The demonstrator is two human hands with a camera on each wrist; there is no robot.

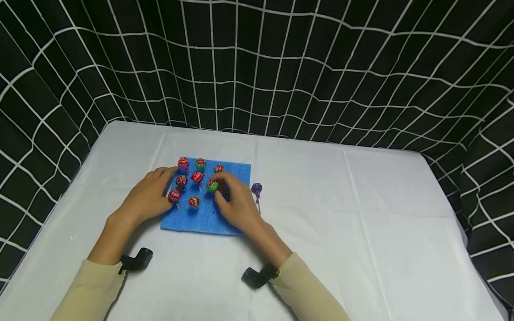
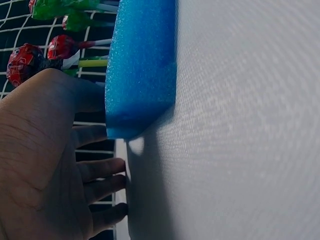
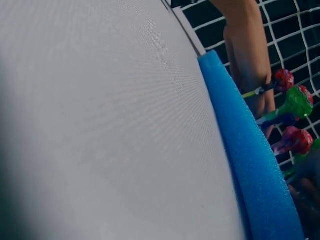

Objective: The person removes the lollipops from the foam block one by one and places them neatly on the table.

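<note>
Nearest the camera, 2 beige sleeves come in from below, with a black wrist camera at each cuff. Beyond them a blue foam block lies flat on the white worktop. The left hand rests spread around the block's left edge, its thumb close to a red-wrapped lollipop; whether they touch I cannot tell. The right hand pinches a green-wrapped lollipop between thumb and forefinger over the block; the hand hides whether its stick is fully seated.

The work looks nearly done: counting the pinched piece, 8 wrapped heads show over the block in rough rows of 3, 3 and 2, and the other 7 appear to stand by themselves. What seems left is 1 purple lollipop, lying on the worktop just beside the block's right edge. A small dark spot, near the shorter row, may be a vacant hole
</note>
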